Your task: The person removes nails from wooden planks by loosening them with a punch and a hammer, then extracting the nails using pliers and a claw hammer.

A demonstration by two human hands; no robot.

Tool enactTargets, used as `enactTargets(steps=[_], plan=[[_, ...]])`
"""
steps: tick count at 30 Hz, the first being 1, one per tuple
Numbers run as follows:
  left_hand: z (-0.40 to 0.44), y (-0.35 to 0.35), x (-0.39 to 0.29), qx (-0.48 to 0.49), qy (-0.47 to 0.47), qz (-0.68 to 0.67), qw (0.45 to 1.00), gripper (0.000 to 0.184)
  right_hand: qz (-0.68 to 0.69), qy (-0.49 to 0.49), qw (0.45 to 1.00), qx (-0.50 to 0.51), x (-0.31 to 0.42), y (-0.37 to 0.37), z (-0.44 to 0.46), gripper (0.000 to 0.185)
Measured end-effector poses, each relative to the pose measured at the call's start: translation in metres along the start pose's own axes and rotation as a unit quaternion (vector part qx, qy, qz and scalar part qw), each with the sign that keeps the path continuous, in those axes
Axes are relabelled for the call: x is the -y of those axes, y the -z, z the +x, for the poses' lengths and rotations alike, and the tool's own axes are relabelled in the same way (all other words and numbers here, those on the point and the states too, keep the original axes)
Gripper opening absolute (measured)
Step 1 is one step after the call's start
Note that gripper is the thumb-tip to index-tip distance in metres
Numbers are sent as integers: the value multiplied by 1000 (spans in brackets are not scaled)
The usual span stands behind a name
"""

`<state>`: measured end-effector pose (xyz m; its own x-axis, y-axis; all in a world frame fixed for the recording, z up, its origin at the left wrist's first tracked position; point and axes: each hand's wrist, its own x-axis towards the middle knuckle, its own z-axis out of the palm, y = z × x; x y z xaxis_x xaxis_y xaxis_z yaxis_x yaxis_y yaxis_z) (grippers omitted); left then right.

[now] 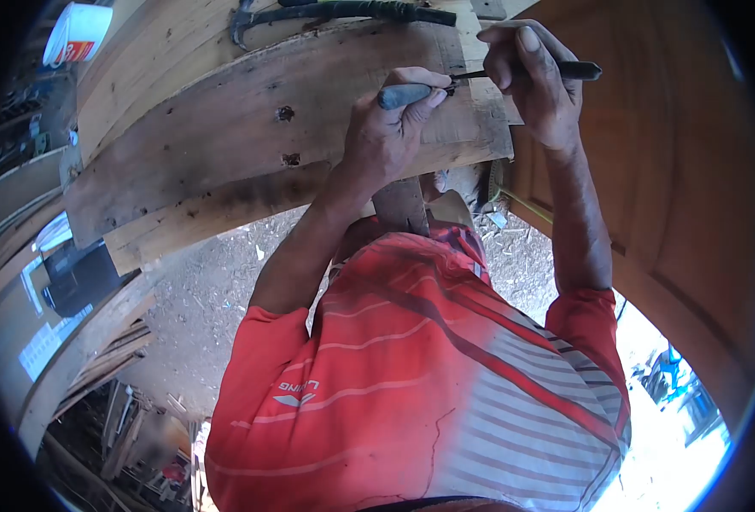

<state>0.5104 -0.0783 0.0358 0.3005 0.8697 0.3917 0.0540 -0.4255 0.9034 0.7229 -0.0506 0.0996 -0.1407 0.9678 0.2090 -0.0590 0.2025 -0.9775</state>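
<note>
My left hand (387, 124) is closed around a tool with a blue-grey rounded handle (401, 96); its working end is small and dark, and I cannot make out its kind. My right hand (538, 81) grips a screwdriver-like tool with a black handle (582, 71). Its thin dark shaft points left and reaches the front of my left fingers, where the two tools meet or overlap. Both hands are over the right end of a worn wooden plank (215, 128). Two dark, rough-edged holes show in the plank, left of my left hand.
A claw hammer (343, 12) with a dark handle lies along the plank's far side. A white bucket (77, 34) stands at the upper left. Brown wooden panelling (650, 154) rises close on my right. Scrap wood (108, 363) is piled at lower left.
</note>
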Motion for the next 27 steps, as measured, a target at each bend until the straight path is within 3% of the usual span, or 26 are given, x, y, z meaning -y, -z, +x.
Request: enactTargets(steps=[6,9,11,12,14,15,18,19,21,24,27], plan=[[-14,-20,-19,-47,54,49,996,13,29,-37,998,33,0,14,-6,49],[-26,-37,-14,-136,-25,67,988,11,76,-65,994,38,0,15,-8,46],[-27,-42,-6,-146,2,46,988,11,70,-108,989,70,11,19,-4,53],[-26,-43,-3,-151,14,34,988,11,34,-50,992,111,10,23,0,56],[-15,-37,-12,-116,27,78,990,10,-40,69,979,185,3,30,11,62],[-12,-35,-17,-99,34,100,989,10,99,-9,967,237,3,29,10,64],[-12,-37,-27,-100,126,103,982,11,134,16,936,325,10,29,36,62],[-12,-38,-27,-102,108,109,983,13,183,-20,915,358,11,28,36,65],[-16,-41,-23,-108,76,119,984,17,126,-33,916,380,27,21,33,67],[-19,-36,-29,-70,23,295,953,24,71,-31,893,444,52,16,31,70],[-18,-36,-38,-76,67,286,953,28,86,-19,878,471,39,8,33,63]])
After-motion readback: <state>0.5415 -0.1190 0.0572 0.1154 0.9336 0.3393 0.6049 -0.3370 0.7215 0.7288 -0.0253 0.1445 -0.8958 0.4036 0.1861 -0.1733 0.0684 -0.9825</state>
